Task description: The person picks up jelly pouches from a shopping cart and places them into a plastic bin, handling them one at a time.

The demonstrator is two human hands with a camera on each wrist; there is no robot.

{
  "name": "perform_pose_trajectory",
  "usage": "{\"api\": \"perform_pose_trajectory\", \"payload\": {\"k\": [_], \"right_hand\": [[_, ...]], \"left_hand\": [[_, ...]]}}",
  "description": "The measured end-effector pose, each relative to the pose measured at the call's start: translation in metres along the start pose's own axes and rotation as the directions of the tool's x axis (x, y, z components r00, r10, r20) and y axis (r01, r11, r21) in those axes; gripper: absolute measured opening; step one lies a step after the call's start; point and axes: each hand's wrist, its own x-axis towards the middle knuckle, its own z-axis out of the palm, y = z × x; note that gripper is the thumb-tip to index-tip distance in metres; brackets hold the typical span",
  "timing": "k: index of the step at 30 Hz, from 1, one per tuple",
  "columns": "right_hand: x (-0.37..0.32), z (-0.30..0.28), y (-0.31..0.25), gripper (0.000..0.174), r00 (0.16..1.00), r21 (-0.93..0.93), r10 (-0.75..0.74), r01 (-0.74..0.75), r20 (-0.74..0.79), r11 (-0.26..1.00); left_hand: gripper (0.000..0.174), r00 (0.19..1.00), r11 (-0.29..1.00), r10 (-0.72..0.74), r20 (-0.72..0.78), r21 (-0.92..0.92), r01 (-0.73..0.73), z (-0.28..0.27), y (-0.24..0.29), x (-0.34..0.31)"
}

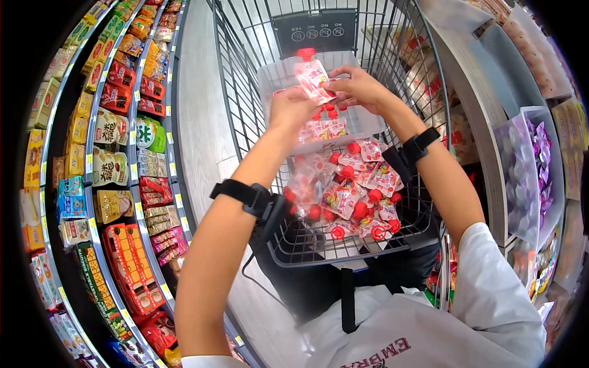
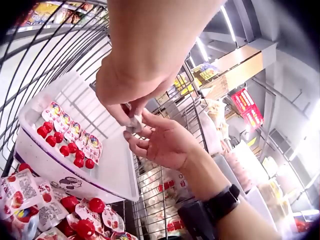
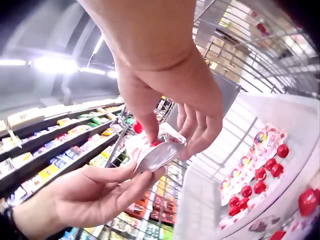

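Observation:
Both hands hold one pink-and-white spouted jelly pouch (image 1: pixel 314 78) over a translucent plastic bin (image 1: pixel 273 76), its red cap pointing away from the person. My left hand (image 1: pixel 292 113) pinches the pouch's lower end between thumb and fingers. From the other side my right hand (image 1: pixel 363 91) grips its edge; in the right wrist view the pouch's silvery bottom fold (image 3: pixel 159 156) shows between the hands. Inside the bin, similar pouches (image 2: pixel 75 131) lie in a row, red caps all toward one side. A heap of loose pouches (image 1: pixel 343 196) fills the cart's near end.
The bin sits within a wire shopping cart (image 1: pixel 224 80). Snack shelves (image 1: pixel 135 116) run along the left. On the right, a shelf edge (image 1: pixel 475 122) and a clear box of purple-wrapped items (image 1: pixel 543 165) stand close to the right arm.

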Motion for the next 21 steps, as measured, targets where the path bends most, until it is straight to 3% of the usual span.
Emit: {"api": "perform_pose_trajectory", "payload": {"k": [1, 3, 4, 6, 7, 8, 9, 10, 12, 13, 15, 16, 17, 18, 19, 21], "right_hand": [[0.008, -0.002, 0.006, 0.056, 0.998, -0.008, 0.021, -0.022, -0.051, 1.0], [0.018, -0.009, 0.019, 0.051, 0.997, -0.02, 0.021, -0.023, -0.078, 1.0], [0.022, -0.017, 0.023, 0.048, 0.984, -0.158, 0.09, -0.114, -0.153, 0.981], [0.03, -0.03, 0.041, 0.035, 0.93, -0.348, 0.129, -0.254, -0.345, 0.902], [0.035, -0.036, 0.056, 0.035, 0.929, -0.342, 0.134, -0.258, -0.345, 0.904], [0.04, -0.041, 0.074, 0.03, 0.927, -0.51, 0.056, -0.253, -0.37, 0.822], [0.045, -0.044, 0.092, 0.026, 0.925, -0.66, -0.024, -0.252, -0.379, 0.708], [0.051, -0.046, 0.11, 0.026, 0.926, -0.656, -0.014, -0.257, -0.378, 0.71], [0.061, -0.046, 0.13, 0.003, 0.968, -0.873, -0.096, -0.165, -0.233, 0.458], [0.063, -0.045, 0.134, 0.003, 0.968, -0.872, -0.09, -0.166, -0.232, 0.461], [0.064, -0.043, 0.143, 0.005, 0.978, -0.897, -0.069, -0.151, -0.197, 0.416], [0.064, -0.043, 0.147, 0.005, 0.978, -0.895, -0.064, -0.154, -0.198, 0.419], [0.064, -0.043, 0.15, 0.01, 0.99, -0.979, -0.118, -0.054, -0.078, 0.198], [0.064, -0.043, 0.152, 0.016, 0.988, -0.998, -0.145, 0.047, 0.052, -0.038], [0.063, -0.041, 0.152, 0.016, 0.988, -0.998, -0.143, 0.045, 0.049, -0.034], [0.063, -0.035, 0.15, 0.021, 0.999, -1.0, 0.036, 0.013, 0.013, -0.007]], "left_hand": [[0.009, 1.0, 1.0, -0.004, -0.001, -0.002, 0.004, 0.0, -0.009, 0.007], [0.011, 0.996, 0.951, -0.086, -0.035, 0.293, 0.093, -0.001, -0.034, 0.03], [0.012, 0.945, 0.746, 0.058, 0.323, 0.614, -0.256, -0.01, -0.041, 0.033], [0.019, 0.962, 0.658, -0.171, 0.214, 0.752, -0.051, 0.012, -0.053, 0.013], [0.023, 0.911, 0.504, -0.155, 0.383, 0.823, -0.261, 0.022, -0.059, -0.006], [0.028, 0.825, 0.333, -0.175, 0.538, 0.82, -0.465, 0.03, -0.067, -0.024], [0.034, 0.788, 0.321, -0.296, 0.54, 0.833, -0.451, 0.038, -0.082, -0.037], [0.042, 0.739, 0.306, -0.411, 0.533, 0.845, -0.439, 0.044, -0.094, -0.047], [0.047, 0.756, 0.239, -0.413, 0.508, 0.862, -0.448, 0.054, -0.108, -0.063], [0.053, 0.774, 0.17, -0.407, 0.485, 0.873, -0.458, 0.056, -0.108, -0.068], [0.052, 0.756, 0.12, -0.458, 0.468, 0.875, -0.469, 0.058, -0.106, -0.072], [0.047, 0.778, 0.035, -0.415, 0.471, 0.863, -0.504, 0.057, -0.101, -0.074], [0.042, 0.797, -0.054, -0.37, 0.477, 0.846, -0.531, 0.054, -0.096, -0.076], [0.042, 0.796, -0.055, -0.373, 0.476, 0.845, -0.531, 0.049, -0.099, -0.071], [0.041, 0.799, -0.047, -0.371, 0.474, 0.85, -0.525, 0.043, -0.104, -0.064], [0.04, 0.801, -0.04, -0.368, 0.473, 0.852, -0.522, 0.039, -0.108, -0.057]]}}
